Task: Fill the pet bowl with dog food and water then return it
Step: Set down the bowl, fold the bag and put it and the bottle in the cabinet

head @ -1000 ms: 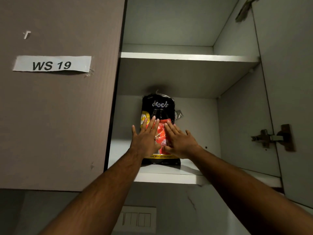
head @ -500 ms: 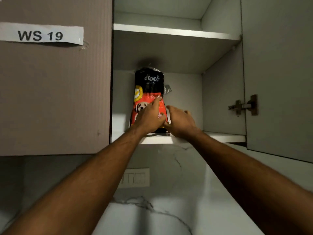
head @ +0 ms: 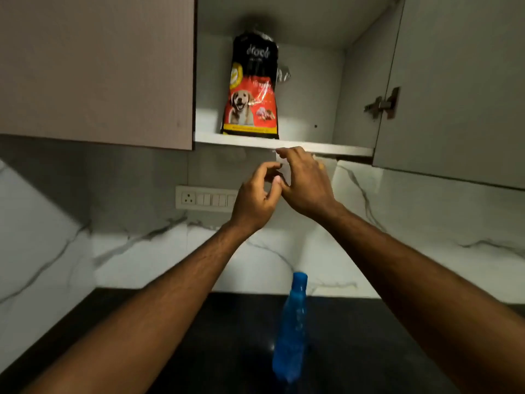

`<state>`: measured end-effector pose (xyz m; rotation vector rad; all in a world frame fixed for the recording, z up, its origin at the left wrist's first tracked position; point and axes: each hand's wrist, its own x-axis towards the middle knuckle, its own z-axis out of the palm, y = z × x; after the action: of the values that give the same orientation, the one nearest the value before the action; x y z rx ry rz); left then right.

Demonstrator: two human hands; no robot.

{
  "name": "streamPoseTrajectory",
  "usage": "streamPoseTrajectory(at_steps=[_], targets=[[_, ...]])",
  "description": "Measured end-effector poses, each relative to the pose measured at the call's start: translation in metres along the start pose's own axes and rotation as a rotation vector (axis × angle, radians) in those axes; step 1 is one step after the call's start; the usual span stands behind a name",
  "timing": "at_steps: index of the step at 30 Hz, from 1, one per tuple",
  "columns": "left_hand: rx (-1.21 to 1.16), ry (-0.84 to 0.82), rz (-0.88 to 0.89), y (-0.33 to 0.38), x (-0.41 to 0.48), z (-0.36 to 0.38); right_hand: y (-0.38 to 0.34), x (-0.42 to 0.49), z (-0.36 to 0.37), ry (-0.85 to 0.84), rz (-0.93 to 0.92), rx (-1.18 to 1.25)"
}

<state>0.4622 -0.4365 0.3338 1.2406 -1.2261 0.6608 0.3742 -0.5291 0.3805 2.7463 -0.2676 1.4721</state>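
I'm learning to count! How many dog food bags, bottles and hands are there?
Dog food bag: 1
Blue bottle: 1
Hands: 2, the left hand and the right hand
Total: 4

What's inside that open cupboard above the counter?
One dog food bag stands upright on the cupboard shelf. A crinkled silvery bit pokes out behind it; the bag covers the rest. The cupboard's upper part is out of frame.
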Motion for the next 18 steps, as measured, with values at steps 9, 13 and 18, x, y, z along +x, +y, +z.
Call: streamPoseTrajectory(at_steps=[9,13,18], targets=[[0.041,-0.180,-0.193,0.040,-0.116,0.013,-0.004,-0.127,-0.011,-0.166,0.082,0.077],[0.028,-0.180,-0.191,0.041,-0.152,0.021,0.006,-0.170,-0.004,-0.194,0.162,0.135],[0.026,-0.202,-0.313,0.013,-0.212,0.037,0.031,-0.233,0.030,-0.261,0.359,0.274]])
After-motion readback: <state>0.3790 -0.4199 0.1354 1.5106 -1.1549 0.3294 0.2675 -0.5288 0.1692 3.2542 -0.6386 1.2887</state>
